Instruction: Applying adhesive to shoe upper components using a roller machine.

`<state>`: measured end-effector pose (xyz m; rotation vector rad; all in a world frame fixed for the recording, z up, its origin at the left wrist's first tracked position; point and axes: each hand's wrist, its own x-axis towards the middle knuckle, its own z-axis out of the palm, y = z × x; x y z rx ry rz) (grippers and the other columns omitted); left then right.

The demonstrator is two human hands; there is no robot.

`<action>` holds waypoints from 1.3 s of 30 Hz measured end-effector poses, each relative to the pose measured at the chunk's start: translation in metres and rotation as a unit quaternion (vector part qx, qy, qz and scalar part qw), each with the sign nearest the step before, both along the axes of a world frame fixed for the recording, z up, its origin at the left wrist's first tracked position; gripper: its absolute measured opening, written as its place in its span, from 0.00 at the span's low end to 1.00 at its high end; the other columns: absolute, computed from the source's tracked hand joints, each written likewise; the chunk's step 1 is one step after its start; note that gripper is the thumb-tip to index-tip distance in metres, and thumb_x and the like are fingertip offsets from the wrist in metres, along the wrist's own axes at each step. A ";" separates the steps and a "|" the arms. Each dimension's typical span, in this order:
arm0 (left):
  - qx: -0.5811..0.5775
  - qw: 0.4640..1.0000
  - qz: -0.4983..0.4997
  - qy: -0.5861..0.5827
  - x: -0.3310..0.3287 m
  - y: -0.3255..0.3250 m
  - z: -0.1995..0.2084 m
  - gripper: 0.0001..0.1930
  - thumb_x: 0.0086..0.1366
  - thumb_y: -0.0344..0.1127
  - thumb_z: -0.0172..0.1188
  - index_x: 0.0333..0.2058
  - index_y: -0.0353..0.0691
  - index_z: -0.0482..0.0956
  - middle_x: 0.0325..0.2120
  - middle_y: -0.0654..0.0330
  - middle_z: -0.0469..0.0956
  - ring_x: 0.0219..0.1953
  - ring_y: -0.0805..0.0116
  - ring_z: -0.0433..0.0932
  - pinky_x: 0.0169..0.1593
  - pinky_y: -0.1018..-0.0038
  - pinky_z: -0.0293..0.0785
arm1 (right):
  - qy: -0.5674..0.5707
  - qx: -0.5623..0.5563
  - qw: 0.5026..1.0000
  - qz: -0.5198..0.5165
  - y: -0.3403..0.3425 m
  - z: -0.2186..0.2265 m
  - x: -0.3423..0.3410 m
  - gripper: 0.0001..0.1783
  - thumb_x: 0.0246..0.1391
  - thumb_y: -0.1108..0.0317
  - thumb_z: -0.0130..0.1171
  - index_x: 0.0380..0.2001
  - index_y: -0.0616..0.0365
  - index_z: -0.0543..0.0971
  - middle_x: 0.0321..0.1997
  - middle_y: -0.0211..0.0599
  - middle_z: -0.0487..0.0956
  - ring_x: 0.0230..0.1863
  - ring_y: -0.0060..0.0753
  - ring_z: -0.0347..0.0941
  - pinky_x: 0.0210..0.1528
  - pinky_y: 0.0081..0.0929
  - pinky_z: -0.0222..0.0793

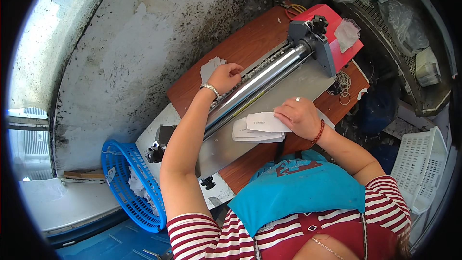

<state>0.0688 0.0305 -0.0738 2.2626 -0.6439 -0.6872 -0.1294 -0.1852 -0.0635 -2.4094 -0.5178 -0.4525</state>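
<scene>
A machine with a long shiny metal roller [269, 79] stands slantwise across a brown table. My left hand [225, 78] reaches over to its far side, fingers bent and a little apart, with nothing visible in them. Beside that hand lies a small pile of white pieces [208, 70] on the table. On the near side, my right hand [302, 118] pinches the end of a flat white piece [264, 122] with small print. Under it, a stack of similar pieces [240, 131] rests on the machine's metal plate [219, 152].
The machine's red housing [337, 33] carries a clear plastic bag [347, 33]. A blue basket [139, 183] with white pieces stands at the left. White crates [418, 163] are at the right. A stained wall [130, 67] borders the brown table [260, 36].
</scene>
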 end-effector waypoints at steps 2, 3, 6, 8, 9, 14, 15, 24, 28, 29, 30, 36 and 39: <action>0.004 1.000 0.000 -0.005 -0.001 0.001 0.002 0.19 0.56 0.33 0.55 0.47 0.34 0.77 0.38 0.54 0.81 0.40 0.66 0.78 0.47 0.72 0.73 | -0.029 -0.020 0.999 -0.001 0.001 0.000 -0.001 0.04 0.46 0.67 0.64 0.25 0.53 0.79 0.24 0.29 0.74 0.26 0.37 0.72 0.30 0.33 0.66; 0.005 1.000 0.000 -0.009 -0.002 0.001 0.003 0.19 0.56 0.33 0.55 0.47 0.34 0.77 0.37 0.54 0.81 0.39 0.66 0.78 0.47 0.72 0.73 | -0.056 -0.039 0.998 -0.003 0.001 -0.001 -0.001 0.04 0.45 0.67 0.64 0.25 0.52 0.79 0.25 0.29 0.74 0.27 0.37 0.72 0.30 0.32 0.65; 0.003 1.000 -0.001 -0.014 -0.005 -0.001 0.006 0.19 0.56 0.33 0.55 0.47 0.34 0.77 0.36 0.54 0.81 0.38 0.66 0.78 0.47 0.72 0.73 | 0.008 0.014 1.000 0.017 -0.003 -0.005 -0.001 0.07 0.43 0.65 0.66 0.26 0.51 0.79 0.28 0.29 0.74 0.32 0.36 0.72 0.37 0.32 0.64; 0.003 1.000 0.004 -0.016 -0.008 0.000 0.008 0.19 0.56 0.33 0.55 0.47 0.34 0.77 0.36 0.54 0.81 0.37 0.66 0.78 0.46 0.72 0.73 | -0.011 0.005 0.999 0.040 -0.001 0.015 -0.003 0.10 0.41 0.65 0.68 0.29 0.52 0.79 0.30 0.30 0.74 0.33 0.36 0.72 0.39 0.34 0.63; 0.004 1.000 0.003 -0.017 -0.009 0.002 0.008 0.19 0.56 0.33 0.55 0.46 0.34 0.78 0.35 0.54 0.81 0.37 0.66 0.78 0.46 0.72 0.73 | -0.029 -0.005 0.998 0.062 0.000 0.021 -0.005 0.14 0.39 0.64 0.69 0.32 0.52 0.79 0.33 0.30 0.74 0.35 0.36 0.72 0.42 0.35 0.63; 0.005 1.000 0.000 -0.027 -0.012 -0.002 0.006 0.18 0.56 0.33 0.55 0.45 0.35 0.78 0.34 0.55 0.81 0.36 0.65 0.78 0.45 0.72 0.73 | 0.016 -0.042 0.994 0.097 -0.004 0.017 -0.015 0.15 0.39 0.60 0.69 0.33 0.51 0.79 0.36 0.30 0.74 0.39 0.32 0.71 0.46 0.35 0.60; 0.011 1.000 0.000 -0.027 -0.012 -0.003 0.006 0.17 0.57 0.33 0.55 0.45 0.36 0.78 0.33 0.56 0.81 0.37 0.65 0.78 0.45 0.72 0.73 | 0.009 -0.049 0.994 0.098 -0.004 0.017 -0.015 0.16 0.39 0.60 0.69 0.33 0.51 0.79 0.36 0.30 0.74 0.39 0.32 0.71 0.46 0.35 0.60; -0.008 0.999 -0.002 -0.036 -0.014 -0.002 0.007 0.15 0.59 0.32 0.55 0.45 0.35 0.78 0.34 0.57 0.81 0.32 0.71 0.76 0.42 0.74 0.73 | -0.008 0.001 0.996 0.094 -0.012 0.009 -0.015 0.08 0.46 0.68 0.64 0.33 0.51 0.80 0.34 0.28 0.76 0.36 0.32 0.72 0.41 0.32 0.64; -0.016 1.000 0.004 -0.020 -0.015 -0.005 0.007 0.15 0.60 0.32 0.55 0.45 0.35 0.78 0.34 0.58 0.81 0.33 0.73 0.76 0.42 0.75 0.73 | -0.006 0.007 0.995 0.101 -0.014 0.011 -0.012 0.07 0.47 0.68 0.64 0.32 0.52 0.80 0.36 0.29 0.77 0.36 0.33 0.73 0.39 0.32 0.64; -0.016 1.000 0.004 -0.021 -0.015 -0.006 0.008 0.15 0.60 0.32 0.55 0.45 0.35 0.78 0.34 0.58 0.81 0.33 0.73 0.76 0.42 0.75 0.73 | -0.021 0.001 0.996 0.090 -0.017 0.017 -0.010 0.09 0.46 0.69 0.64 0.34 0.54 0.79 0.36 0.30 0.77 0.35 0.33 0.73 0.39 0.32 0.65; -0.016 1.000 0.015 -0.007 -0.016 -0.007 0.009 0.15 0.61 0.32 0.55 0.45 0.35 0.78 0.34 0.59 0.81 0.34 0.74 0.76 0.42 0.75 0.73 | -0.035 -0.005 0.996 0.080 -0.020 0.021 -0.007 0.10 0.46 0.71 0.64 0.35 0.56 0.79 0.37 0.31 0.77 0.35 0.33 0.73 0.40 0.32 0.66; -0.023 0.999 0.032 0.029 -0.019 -0.011 0.009 0.15 0.62 0.35 0.54 0.46 0.35 0.78 0.34 0.58 0.81 0.36 0.75 0.76 0.43 0.77 0.72 | -0.215 -0.165 0.960 0.068 -0.039 0.017 0.002 0.11 0.43 0.70 0.59 0.34 0.54 0.78 0.36 0.28 0.76 0.37 0.28 0.73 0.40 0.29 0.65; -0.023 0.997 0.041 0.060 -0.020 -0.016 0.009 0.16 0.63 0.38 0.53 0.46 0.35 0.79 0.36 0.57 0.81 0.37 0.74 0.76 0.45 0.77 0.71 | -0.171 -0.197 0.957 0.123 -0.044 0.006 -0.002 0.11 0.42 0.70 0.56 0.33 0.54 0.78 0.37 0.28 0.76 0.38 0.27 0.73 0.41 0.29 0.65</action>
